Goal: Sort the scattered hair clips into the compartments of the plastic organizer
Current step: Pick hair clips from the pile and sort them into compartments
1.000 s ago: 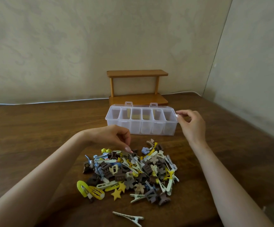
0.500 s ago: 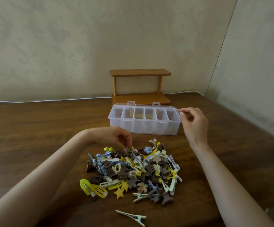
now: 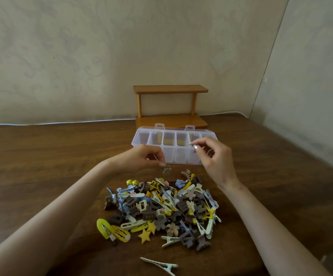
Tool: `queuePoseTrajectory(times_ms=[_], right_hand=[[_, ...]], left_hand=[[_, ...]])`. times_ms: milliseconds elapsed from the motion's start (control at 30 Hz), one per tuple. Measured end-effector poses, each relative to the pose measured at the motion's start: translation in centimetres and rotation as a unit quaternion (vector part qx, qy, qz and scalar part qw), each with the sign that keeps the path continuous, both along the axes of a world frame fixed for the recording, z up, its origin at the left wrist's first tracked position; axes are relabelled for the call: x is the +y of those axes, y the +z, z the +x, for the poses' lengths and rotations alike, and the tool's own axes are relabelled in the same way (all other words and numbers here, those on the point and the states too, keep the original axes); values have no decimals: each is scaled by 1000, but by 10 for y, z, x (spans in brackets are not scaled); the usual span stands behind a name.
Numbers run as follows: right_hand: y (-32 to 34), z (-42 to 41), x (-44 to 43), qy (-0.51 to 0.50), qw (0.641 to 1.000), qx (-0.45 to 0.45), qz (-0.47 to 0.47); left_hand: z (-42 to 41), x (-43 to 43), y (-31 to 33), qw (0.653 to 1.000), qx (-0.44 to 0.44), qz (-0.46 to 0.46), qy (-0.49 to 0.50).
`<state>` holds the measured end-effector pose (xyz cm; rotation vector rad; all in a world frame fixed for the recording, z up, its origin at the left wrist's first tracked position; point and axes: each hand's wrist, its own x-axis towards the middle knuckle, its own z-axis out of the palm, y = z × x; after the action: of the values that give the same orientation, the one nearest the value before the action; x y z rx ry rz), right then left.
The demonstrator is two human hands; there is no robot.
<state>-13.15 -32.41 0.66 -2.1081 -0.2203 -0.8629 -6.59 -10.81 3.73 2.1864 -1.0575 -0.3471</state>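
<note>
A clear plastic organizer (image 3: 141,136) with several compartments stands open on the wooden table. In front of it lies a heap of hair clips (image 3: 161,206) in brown, yellow, cream and blue. My left hand (image 3: 143,158) hovers between heap and organizer and pinches a small grey-brown clip (image 3: 166,169), which dangles from the fingertips. My right hand (image 3: 215,158) is raised in front of the organizer's right half with curled fingers, thumb and forefinger close together; I see nothing in it. It hides part of the right compartments.
A small two-tier wooden shelf (image 3: 170,89) stands behind the organizer against the wall. One long cream clip (image 3: 159,265) lies apart near the table's front edge. A white cable (image 3: 62,122) runs along the back of the table.
My left hand has lifted a small clip off the heap's far edge. My right hand has left the organizer's right end and come in leftward toward the left hand.
</note>
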Motion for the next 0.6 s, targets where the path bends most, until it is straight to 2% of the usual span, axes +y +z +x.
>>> queuePoseTrajectory(times_ms=[133, 333, 467, 600], right_hand=[[8, -4, 15, 109, 985, 125, -41], [17, -18, 14, 110, 984, 130, -58], [13, -30, 3, 60, 990, 118, -46], [14, -25, -26, -79, 995, 58, -3]], left_hand=[[-7, -12, 0, 995, 26, -90, 45], [-18, -24, -2, 987, 48, -146, 48], [-21, -28, -2, 990, 27, -131, 37], [-18, -23, -5, 991, 19, -122, 47]])
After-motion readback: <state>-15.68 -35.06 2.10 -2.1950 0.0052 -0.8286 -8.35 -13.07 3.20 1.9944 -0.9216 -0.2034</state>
